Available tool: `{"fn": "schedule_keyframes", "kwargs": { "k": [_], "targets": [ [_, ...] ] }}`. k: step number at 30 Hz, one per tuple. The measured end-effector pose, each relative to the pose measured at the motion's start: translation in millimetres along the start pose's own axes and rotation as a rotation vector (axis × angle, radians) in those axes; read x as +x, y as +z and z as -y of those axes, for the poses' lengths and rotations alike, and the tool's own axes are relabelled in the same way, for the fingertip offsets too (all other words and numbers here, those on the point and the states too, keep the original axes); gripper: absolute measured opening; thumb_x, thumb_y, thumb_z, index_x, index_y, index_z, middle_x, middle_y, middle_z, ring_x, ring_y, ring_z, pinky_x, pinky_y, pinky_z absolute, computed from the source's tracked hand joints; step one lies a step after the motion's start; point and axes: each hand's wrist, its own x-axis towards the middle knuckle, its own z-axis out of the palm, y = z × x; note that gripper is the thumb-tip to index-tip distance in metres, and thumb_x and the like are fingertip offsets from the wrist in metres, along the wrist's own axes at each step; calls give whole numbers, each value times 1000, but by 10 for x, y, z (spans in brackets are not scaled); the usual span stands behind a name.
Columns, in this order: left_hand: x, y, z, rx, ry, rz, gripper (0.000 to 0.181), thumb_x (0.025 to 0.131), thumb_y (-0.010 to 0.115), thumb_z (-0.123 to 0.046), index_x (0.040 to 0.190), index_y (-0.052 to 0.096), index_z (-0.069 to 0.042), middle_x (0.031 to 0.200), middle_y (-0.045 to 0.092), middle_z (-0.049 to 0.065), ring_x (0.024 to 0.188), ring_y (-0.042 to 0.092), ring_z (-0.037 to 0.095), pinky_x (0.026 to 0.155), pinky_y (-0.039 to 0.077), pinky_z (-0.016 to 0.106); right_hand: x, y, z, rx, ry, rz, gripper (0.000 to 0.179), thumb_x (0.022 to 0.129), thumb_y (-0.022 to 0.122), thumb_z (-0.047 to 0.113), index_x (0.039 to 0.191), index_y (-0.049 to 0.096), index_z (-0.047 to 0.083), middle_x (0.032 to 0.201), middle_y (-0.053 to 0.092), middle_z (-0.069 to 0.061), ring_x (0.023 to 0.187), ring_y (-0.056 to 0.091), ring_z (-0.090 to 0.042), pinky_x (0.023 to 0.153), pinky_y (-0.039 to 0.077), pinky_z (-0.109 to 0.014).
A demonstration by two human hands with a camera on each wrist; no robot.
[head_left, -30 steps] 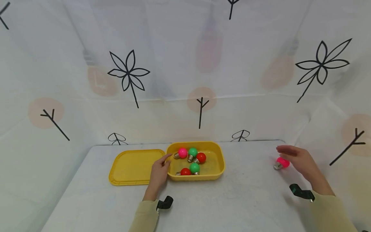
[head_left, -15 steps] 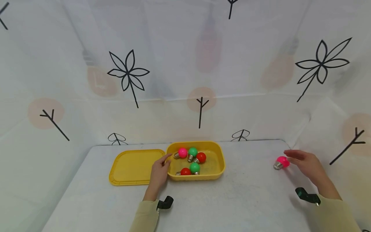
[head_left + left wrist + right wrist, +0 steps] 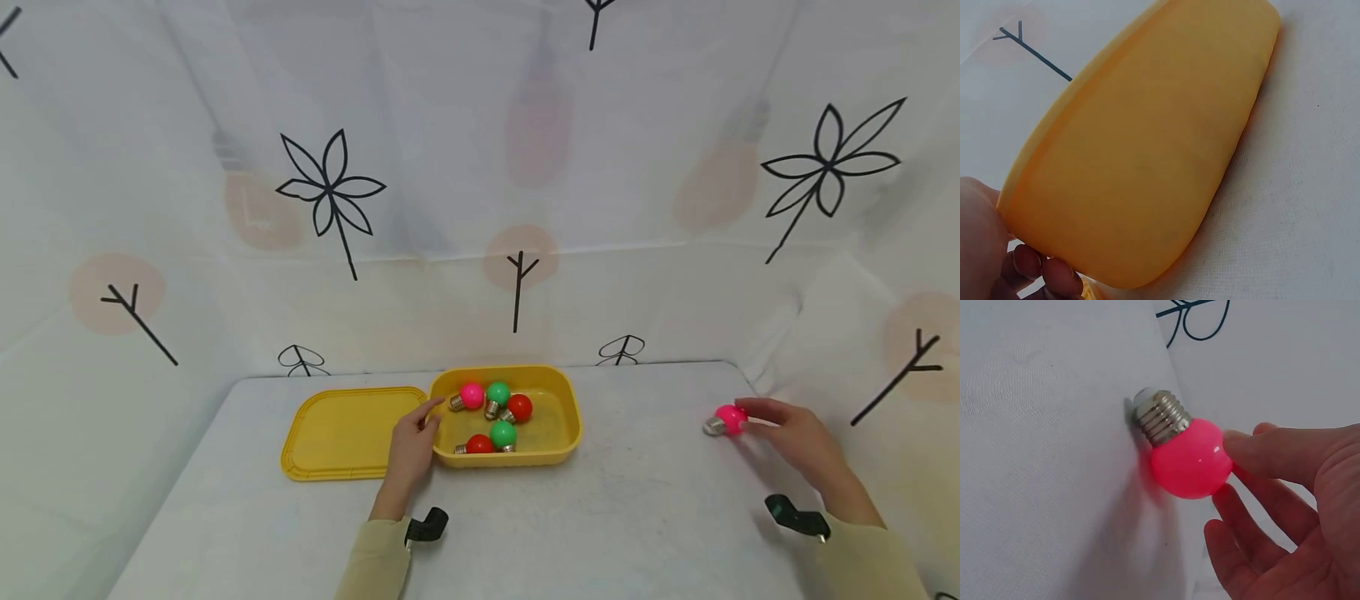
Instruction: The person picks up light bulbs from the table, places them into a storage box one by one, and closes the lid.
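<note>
At the table's right side my right hand [image 3: 798,437] pinches a pink light bulb [image 3: 729,419] by its round globe. The right wrist view shows the thumb and fingers on the pink globe, with the metal screw base [image 3: 1163,419] pointing away from the palm. My left hand [image 3: 412,446] holds the left end of a yellow plastic tub [image 3: 573,425]. In the left wrist view its fingertips [image 3: 1060,275] curl against the tub's outer end, below the rim. Inside the tub lie a pink bulb [image 3: 472,395], two green bulbs [image 3: 503,433] and two red bulbs [image 3: 520,407].
A flat yellow lid [image 3: 345,433] lies left of the tub, partly behind the left hand. Both rest on a white-covered table [image 3: 600,525]. A patterned white cloth [image 3: 450,317] hangs along the back and sides.
My right hand has come down beside the pink bulb and taken hold of its globe; the bulb has tipped slightly. The left hand and tub stay where they were.
</note>
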Motion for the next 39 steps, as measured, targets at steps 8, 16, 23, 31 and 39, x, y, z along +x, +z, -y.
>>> {"fn": "schedule_keyframes", "kwargs": {
  "k": [8,16,23,31,39],
  "targets": [
    [2,-3,-3,-2,0,0,32,101,57,-15,131,67,-17,132,59,8,100,51,23,85,46,36,36,0,-20,-6,35,80,77,95,63,47,146,40,-6,144,34,-38,124,31,-58,85,49,-56],
    [2,0,-12,-11,-7,2,32,101,56,-14,131,67,-17,131,59,9,100,50,23,82,43,35,79,73,-22,10,61,62,84,91,68,49,146,38,-6,144,34,-36,125,31,-57,86,48,-58],
    [-15,6,-4,-12,-26,1,32,102,56,-15,131,67,-18,136,57,9,106,50,24,94,46,41,95,166,-5,36,26,-18,81,90,71,45,144,39,-6,141,37,-36,124,34,-57,89,48,-60],
    [-22,10,-2,-35,-24,6,32,102,56,-14,131,67,-18,141,55,10,115,51,25,104,42,47,98,233,-27,25,23,-59,74,90,73,36,141,41,-7,140,39,-37,123,36,-57,90,47,-61],
    [-8,10,8,-18,-17,-1,32,101,56,-13,131,67,-17,136,57,9,104,51,24,92,47,40,92,237,-34,35,60,-59,74,91,72,35,143,40,-6,140,38,-38,123,36,-58,89,49,-58]
  ]
}}
